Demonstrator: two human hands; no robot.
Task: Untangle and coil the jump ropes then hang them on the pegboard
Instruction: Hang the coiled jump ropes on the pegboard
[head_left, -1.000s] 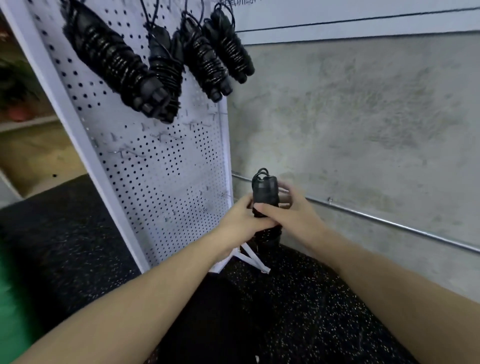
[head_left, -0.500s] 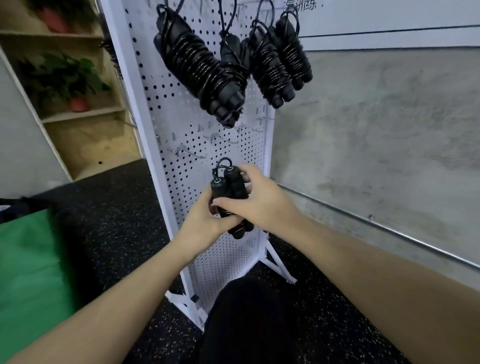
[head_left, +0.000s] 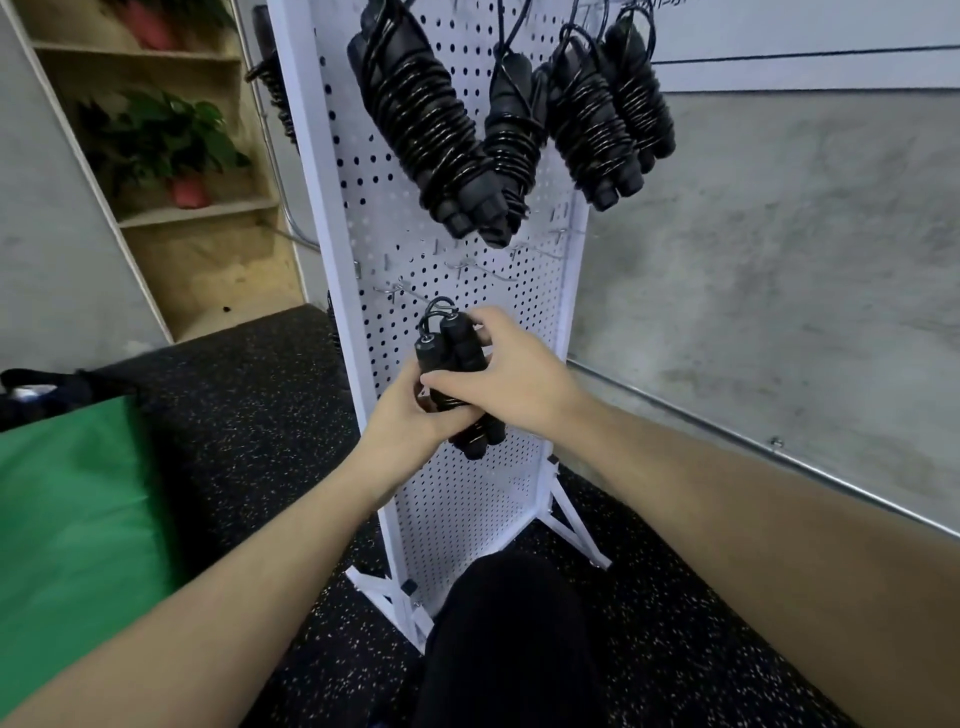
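Black coiled rope (head_left: 451, 364) raised nearer pegboard (head_left: 530, 291) hook (head_left: 410, 292), both hands gripping.

Black coiled jump ropes (head_left: 431, 124) hang on a white pegboard (head_left: 467, 499) dotted with dark holes. The floor (head_left: 249, 415) is black with pale speckles; a mat (head_left: 67, 540) is green.

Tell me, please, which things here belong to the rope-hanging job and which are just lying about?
Job: coiled jump rope gripped by left hand and right hand; pegboard; its empty hooks; hung ropes.
Lying about: green mat, potted plant, wooden shelf.
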